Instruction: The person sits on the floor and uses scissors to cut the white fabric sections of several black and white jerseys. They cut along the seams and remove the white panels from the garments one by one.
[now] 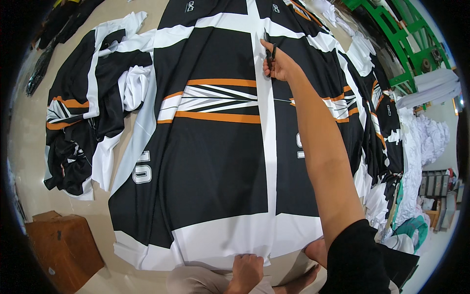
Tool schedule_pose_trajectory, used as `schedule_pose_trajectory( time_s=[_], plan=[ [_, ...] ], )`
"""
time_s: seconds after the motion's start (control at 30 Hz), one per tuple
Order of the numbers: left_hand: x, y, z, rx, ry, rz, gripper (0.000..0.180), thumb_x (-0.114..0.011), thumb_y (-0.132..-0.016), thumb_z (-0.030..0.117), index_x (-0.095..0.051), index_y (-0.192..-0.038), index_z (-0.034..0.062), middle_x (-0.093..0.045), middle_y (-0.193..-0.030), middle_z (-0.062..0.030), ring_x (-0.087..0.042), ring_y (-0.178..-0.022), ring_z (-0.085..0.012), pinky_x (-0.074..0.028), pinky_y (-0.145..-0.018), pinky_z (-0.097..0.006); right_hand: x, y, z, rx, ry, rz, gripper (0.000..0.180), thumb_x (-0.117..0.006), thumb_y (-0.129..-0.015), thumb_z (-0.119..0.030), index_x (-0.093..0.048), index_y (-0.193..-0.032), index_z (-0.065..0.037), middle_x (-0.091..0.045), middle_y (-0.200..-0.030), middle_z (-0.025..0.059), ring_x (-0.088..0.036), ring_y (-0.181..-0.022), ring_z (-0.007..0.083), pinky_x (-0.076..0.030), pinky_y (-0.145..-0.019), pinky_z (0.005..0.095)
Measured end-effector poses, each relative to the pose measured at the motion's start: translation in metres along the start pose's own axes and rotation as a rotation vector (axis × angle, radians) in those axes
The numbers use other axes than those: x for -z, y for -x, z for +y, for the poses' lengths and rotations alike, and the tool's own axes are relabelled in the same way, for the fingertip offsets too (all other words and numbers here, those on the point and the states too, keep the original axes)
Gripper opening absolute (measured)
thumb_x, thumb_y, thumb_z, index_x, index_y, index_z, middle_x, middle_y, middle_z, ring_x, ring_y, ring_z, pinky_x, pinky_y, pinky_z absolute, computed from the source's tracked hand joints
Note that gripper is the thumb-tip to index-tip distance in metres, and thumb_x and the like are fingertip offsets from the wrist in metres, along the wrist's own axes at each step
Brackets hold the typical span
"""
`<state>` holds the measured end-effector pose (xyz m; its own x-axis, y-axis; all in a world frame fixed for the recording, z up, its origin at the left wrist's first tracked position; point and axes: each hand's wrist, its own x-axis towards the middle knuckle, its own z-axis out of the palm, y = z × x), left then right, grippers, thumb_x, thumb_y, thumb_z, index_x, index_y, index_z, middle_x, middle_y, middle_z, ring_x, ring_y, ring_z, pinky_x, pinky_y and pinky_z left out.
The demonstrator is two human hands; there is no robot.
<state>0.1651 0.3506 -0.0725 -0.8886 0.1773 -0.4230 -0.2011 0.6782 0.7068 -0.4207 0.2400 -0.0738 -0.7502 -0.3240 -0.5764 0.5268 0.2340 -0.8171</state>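
Nearest, the left hand (246, 270) presses flat on the white hem of the fabric (215, 166), its grip loose, fingers spread on the cloth rather than clutching it. The fabric, black with white bands and orange stripes, lies spread across the floor (29, 147). A brown box (63, 247) sits at the lower left. Farther out, the right hand (278, 62) reaches along the white centre band, its grip closed around dark scissors (270, 51). A heap of similar cloth (93, 112) lies left, a green frame (406, 44) beyond.
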Motion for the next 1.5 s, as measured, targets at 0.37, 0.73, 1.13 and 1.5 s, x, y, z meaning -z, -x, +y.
schedule_pose_trajectory(
  time_s=[0.37,0.73,1.13,1.5],
  plan=[
    [0.008,-0.007,0.004,-0.015,0.029,-0.093,0.016,-0.064,-0.087,0.025,-0.069,-0.092,0.0108,-0.071,-0.092,-0.0096,-0.069,-0.086,-0.0285,-0.05,-0.078,-0.047,0.035,-0.007,-0.011,0.037,0.061,0.058,0.046,-0.081,-0.083,-0.052,-0.058,-0.081,-0.012,-0.059,-0.063,0.002,-0.056,-0.05,0.0134,-0.048,-0.046,0.0252],
    [0.164,-0.044,-0.059,0.218,-0.143,0.746,0.051,-0.073,-0.084,0.035,-0.059,-0.125,0.0068,-0.054,-0.128,-0.0184,-0.052,-0.118,-0.0377,-0.043,-0.095,-0.058,0.105,0.285,0.155,0.636,0.831,0.38,0.063,-0.085,-0.079,-0.045,-0.056,-0.108,0.003,-0.067,-0.096,0.0214,-0.067,-0.09,0.0387,-0.052,-0.08,0.0474],
    [0.076,0.247,-0.127,0.53,-0.136,0.152,0.086,-0.077,-0.081,0.026,-0.036,-0.157,0.0249,-0.01,-0.17,-0.0081,-0.018,-0.152,-0.0437,-0.027,-0.117,-0.065,0.345,0.452,0.238,0.142,1.291,0.289,0.087,-0.065,-0.084,-0.072,-0.055,-0.111,0.011,-0.066,-0.098,0.0374,-0.066,-0.098,0.0517,-0.053,-0.082,0.0526],
    [0.248,0.0,-0.136,0.096,-0.359,0.816,0.051,-0.068,-0.092,0.039,-0.06,-0.125,0.0013,-0.06,-0.131,-0.019,-0.058,-0.118,-0.0379,-0.046,-0.098,-0.048,0.225,0.365,0.141,0.635,1.089,0.374,0.07,-0.074,-0.086,-0.053,-0.053,-0.12,0.004,-0.064,-0.109,0.0296,-0.062,-0.107,0.0479,-0.049,-0.092,0.0504]
  ],
)
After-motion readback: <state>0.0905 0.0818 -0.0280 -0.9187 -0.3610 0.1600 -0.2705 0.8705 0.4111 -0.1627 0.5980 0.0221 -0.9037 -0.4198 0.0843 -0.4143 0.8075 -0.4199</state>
